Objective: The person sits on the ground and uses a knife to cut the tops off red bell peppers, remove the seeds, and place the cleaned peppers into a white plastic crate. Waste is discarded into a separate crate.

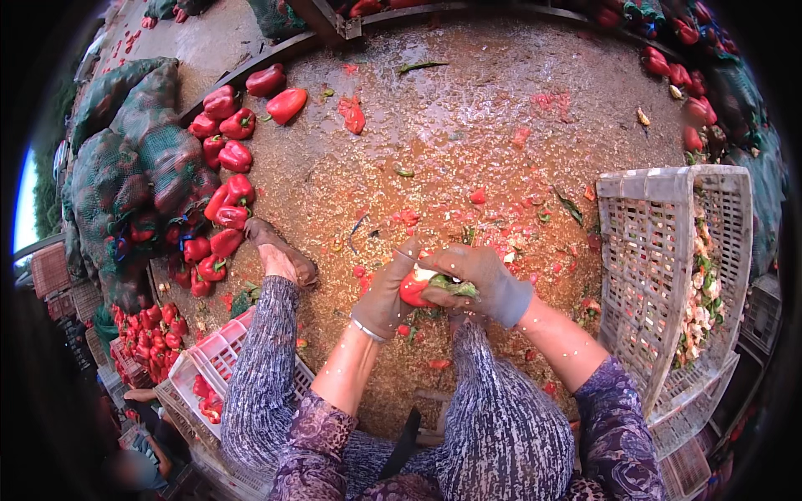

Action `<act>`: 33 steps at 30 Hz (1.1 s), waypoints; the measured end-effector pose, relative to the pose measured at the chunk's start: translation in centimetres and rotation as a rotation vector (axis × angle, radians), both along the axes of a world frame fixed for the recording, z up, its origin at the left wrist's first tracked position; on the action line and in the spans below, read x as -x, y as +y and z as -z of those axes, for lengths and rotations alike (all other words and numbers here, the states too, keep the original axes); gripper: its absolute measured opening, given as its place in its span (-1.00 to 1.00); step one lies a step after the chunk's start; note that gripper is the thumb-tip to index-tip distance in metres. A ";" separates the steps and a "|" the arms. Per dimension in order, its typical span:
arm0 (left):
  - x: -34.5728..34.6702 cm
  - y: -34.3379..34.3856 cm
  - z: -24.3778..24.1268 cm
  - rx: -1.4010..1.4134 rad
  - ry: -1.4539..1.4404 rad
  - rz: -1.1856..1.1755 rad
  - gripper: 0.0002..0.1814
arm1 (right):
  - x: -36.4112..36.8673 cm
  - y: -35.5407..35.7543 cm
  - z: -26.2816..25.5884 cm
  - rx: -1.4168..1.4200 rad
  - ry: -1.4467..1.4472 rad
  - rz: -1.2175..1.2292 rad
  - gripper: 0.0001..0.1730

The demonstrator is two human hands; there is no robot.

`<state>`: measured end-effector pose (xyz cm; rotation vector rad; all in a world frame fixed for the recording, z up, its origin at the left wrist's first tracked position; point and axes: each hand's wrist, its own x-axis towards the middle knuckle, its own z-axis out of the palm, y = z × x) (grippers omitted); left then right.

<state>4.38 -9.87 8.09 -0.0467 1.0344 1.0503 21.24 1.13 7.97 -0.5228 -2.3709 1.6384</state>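
A red bell pepper (413,287) is held between my two gloved hands, above the floor in front of me. My left hand (390,291) grips its left side, thumb pointing up. My right hand (481,280) closes over its right side, where the green stem part (462,287) and some pale inner flesh show under the fingers. Both gloves are brown and soiled. Whether a tool is in my right hand cannot be told. Seeds stick to my forearms.
Whole red peppers (235,156) and green mesh sacks (125,181) lie at left. A plastic crate (188,376) with red peppers stands by my left leg. Another crate (645,275) at right holds cores and green scraps. Seeds and pepper bits cover the wet floor (388,150). A person (150,457) is at lower left.
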 end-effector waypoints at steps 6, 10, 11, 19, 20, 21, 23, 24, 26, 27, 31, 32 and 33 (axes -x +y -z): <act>-0.9 -0.6 -2.3 -0.169 0.091 -0.016 -0.34 | -1.2 -1.4 0.0 1.307 0.234 0.604 -0.60; 3.7 -3.0 -5.8 -0.102 0.319 -0.103 -0.34 | -3.4 -0.4 -7.5 0.802 0.027 0.900 -0.55; 5.8 -3.4 -8.7 -0.139 0.364 -0.073 -0.34 | -5.4 0.3 -9.7 0.621 0.065 0.933 -0.49; 21.8 -28.1 -28.7 0.134 1.315 -0.277 -0.45 | -37.8 6.4 -12.1 -0.506 -0.539 1.435 -0.32; 23.1 -30.8 -30.2 0.294 1.396 -0.062 -0.38 | -41.0 6.0 -12.7 -0.548 -1.009 1.298 -0.40; 24.3 -33.4 -31.3 0.458 1.461 0.155 -0.32 | -44.1 5.5 -13.3 -0.605 -1.435 1.050 -0.47; 26.0 -38.7 -32.2 0.819 1.350 0.640 -0.14 | -44.9 4.5 -12.9 -0.676 -1.598 0.891 -0.38; 25.7 -37.7 -31.2 0.922 1.265 0.604 -0.03 | -43.7 4.3 -14.0 -0.732 -1.563 0.907 -0.34; 27.4 -34.0 -27.1 0.711 1.454 0.480 -0.18 | -40.2 4.1 -16.6 -0.842 -1.444 0.937 -0.25; 28.4 -30.9 -24.7 0.573 1.432 0.249 -0.24 | -37.8 4.4 -17.4 -0.890 -1.350 0.942 -0.20; 36.2 -19.2 -13.5 0.387 1.498 0.170 -0.29 | -32.2 7.0 -14.4 -1.172 -1.189 0.846 -0.16; 37.7 -16.2 -9.4 0.435 1.509 0.274 -0.33 | -27.3 6.1 -15.7 -1.224 -1.214 0.762 -0.21; 39.2 -14.5 -6.4 0.503 1.524 0.380 -0.36 | -22.3 5.5 -16.4 -1.261 -1.223 0.664 -0.25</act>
